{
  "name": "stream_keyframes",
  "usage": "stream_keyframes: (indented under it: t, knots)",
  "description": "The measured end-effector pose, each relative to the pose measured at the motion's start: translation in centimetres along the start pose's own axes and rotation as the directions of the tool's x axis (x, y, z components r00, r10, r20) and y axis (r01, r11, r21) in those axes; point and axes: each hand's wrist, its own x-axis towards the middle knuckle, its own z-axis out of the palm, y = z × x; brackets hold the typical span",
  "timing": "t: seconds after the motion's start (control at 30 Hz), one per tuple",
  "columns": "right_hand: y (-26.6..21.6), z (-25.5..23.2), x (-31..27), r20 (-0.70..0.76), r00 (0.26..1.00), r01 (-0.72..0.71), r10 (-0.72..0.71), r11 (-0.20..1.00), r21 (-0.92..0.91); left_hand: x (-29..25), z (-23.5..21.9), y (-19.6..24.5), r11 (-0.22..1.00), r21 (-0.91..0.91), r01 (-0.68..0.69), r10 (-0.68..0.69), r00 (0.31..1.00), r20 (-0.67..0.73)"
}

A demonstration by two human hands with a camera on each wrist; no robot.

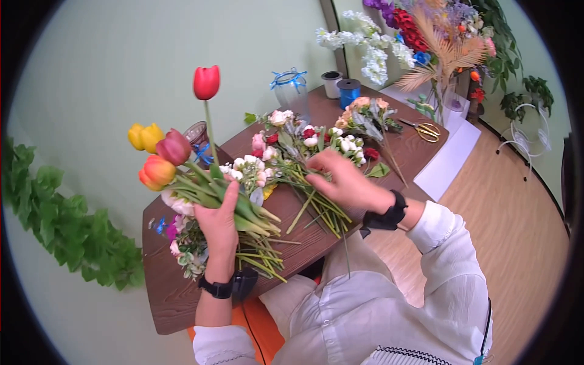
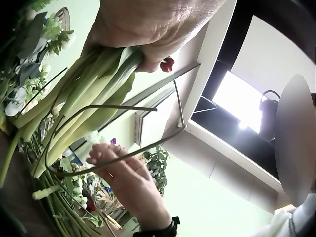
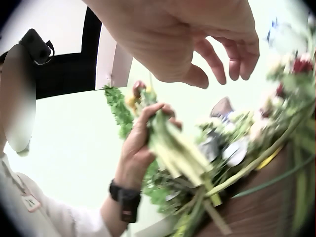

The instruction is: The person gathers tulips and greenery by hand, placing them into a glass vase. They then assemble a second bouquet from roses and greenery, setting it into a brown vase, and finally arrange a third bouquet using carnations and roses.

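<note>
A bunch of tulips (image 1: 243, 216) is gripped round its green stems by my left hand (image 1: 220, 219), above the left part of the table. Its blooms are a tall red tulip (image 1: 206, 83), a yellow one (image 1: 145, 137), a dusky pink one (image 1: 173, 147) and an orange one (image 1: 157, 173). My right hand (image 1: 340, 179) hovers over a pile of cut flower stems (image 1: 322, 213). In the right wrist view, that hand's fingers (image 3: 212, 59) bend loosely with nothing between them. Broad pale leaves (image 2: 94, 98) hang below my left hand in the left wrist view.
White, pink and red flowers (image 1: 304, 134) lie across the brown table (image 1: 173, 304). At the back stand a glass vase (image 1: 292, 97) with blue ribbon, a white spool (image 1: 331, 85) and a blue ribbon spool (image 1: 348, 93). Gold-handled scissors (image 1: 427, 131) lie near the right edge.
</note>
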Motion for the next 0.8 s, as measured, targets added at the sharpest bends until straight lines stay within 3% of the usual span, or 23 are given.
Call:
stream_keyframes:
  t: [0.07, 0.1, 0.17, 0.2, 0.23, 0.27, 0.3, 0.37, 0.43, 0.5, 0.6, 0.63, 0.8]
  knots:
    - [5.0, -2.8, -1.5, -0.203, 0.977, -0.125, 0.067, 0.948, -0.291, 0.4, 0.4, 0.4, 1.000, 0.000, -0.023, 0.023, 1.000, -0.005]
    - [7.6, -4.3, -2.3, -0.257, 0.954, -0.238, 0.154, 0.912, -0.335, 0.6, 0.3, 0.6, 0.999, 0.023, -0.049, 0.049, 0.999, -0.022]
    - [11.3, -7.0, -4.4, -0.326, 0.925, -0.350, 0.196, 0.773, -0.529, 0.9, 0.1, 1.5, 0.998, 0.041, -0.049, 0.050, 0.998, -0.035]
    - [12.9, -7.4, -5.5, -0.341, 0.902, -0.401, 0.263, 0.803, -0.441, 0.9, 0.1, 2.5, 1.000, 0.022, -0.012, 0.012, 1.000, -0.022]
    - [14.8, -7.8, -6.6, -0.253, 0.893, -0.443, 0.373, 0.829, -0.341, 1.2, -0.1, 3.4, 1.000, 0.005, 0.025, -0.025, 1.000, -0.009]
    - [13.7, -8.3, -6.8, -0.136, 0.860, -0.510, 0.492, 0.817, -0.269, 1.5, -0.6, 3.9, 1.000, -0.004, 0.000, 0.000, 1.000, -0.006]
    - [13.8, -8.1, -7.0, -0.144, 0.892, -0.451, 0.428, 0.863, -0.230, 1.6, -0.9, 4.9, 1.000, 0.012, -0.002, 0.002, 0.999, -0.042]
    - [14.3, -7.5, -6.7, -0.159, 0.852, -0.521, 0.499, 0.835, -0.175, 1.5, -1.4, 7.9, 0.998, -0.070, -0.002, 0.001, 1.000, -0.008]
    - [15.5, -6.4, -6.3, -0.204, 0.891, -0.421, 0.405, 0.906, -0.037, 1.3, -2.8, 10.5, 0.998, -0.029, -0.054, 0.052, 0.996, -0.067]
    - [15.4, -5.5, -5.1, -0.275, 0.868, -0.333, 0.413, 0.896, 0.292, 0.9, -4.8, 13.0, 0.997, -0.040, -0.059, 0.056, 0.996, -0.067]
    - [14.2, -4.5, -4.0, -0.351, 0.856, -0.250, 0.380, 0.898, 0.362, -0.5, -8.6, 16.0, 0.987, 0.087, -0.135, 0.147, 0.977, -0.155]
    - [13.5, -4.3, -3.6, -0.391, 0.861, -0.221, 0.326, 0.932, 0.288, -1.1, -9.7, 16.8, 0.982, 0.117, -0.146, 0.163, 0.974, -0.156]
    - [9.5, -5.1, -1.5, -0.404, 0.863, -0.240, 0.303, 0.950, 0.199, -4.4, -13.7, 18.2, 0.969, 0.237, -0.073, 0.139, 0.952, -0.272]
